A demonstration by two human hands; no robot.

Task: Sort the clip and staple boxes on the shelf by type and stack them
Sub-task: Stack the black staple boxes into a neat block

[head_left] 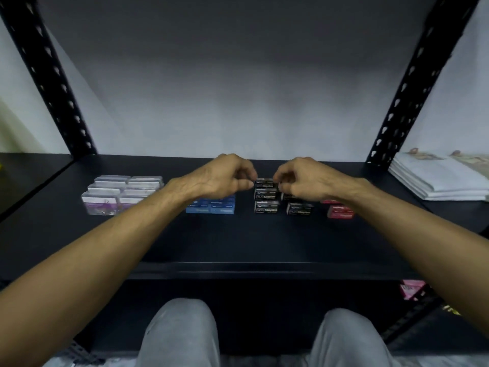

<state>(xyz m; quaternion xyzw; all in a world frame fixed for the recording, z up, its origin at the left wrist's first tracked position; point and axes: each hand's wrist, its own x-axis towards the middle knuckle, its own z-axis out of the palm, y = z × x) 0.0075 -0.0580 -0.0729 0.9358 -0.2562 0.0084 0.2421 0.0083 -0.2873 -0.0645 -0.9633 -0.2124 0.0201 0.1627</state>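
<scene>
While both hands (227,176) (299,178) pinch the top black box (266,183) onto its stack, clips (116,194) and blue (211,206) look grouped; loose black (300,208) and red (340,211) remain.

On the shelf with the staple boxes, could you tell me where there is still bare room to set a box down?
The shelf is bare along its whole front strip, before all the boxes. A gap lies between the blue boxes and black boxes. Around the black stack both the left hand and right hand crowd in, red boxes close beside.
</scene>
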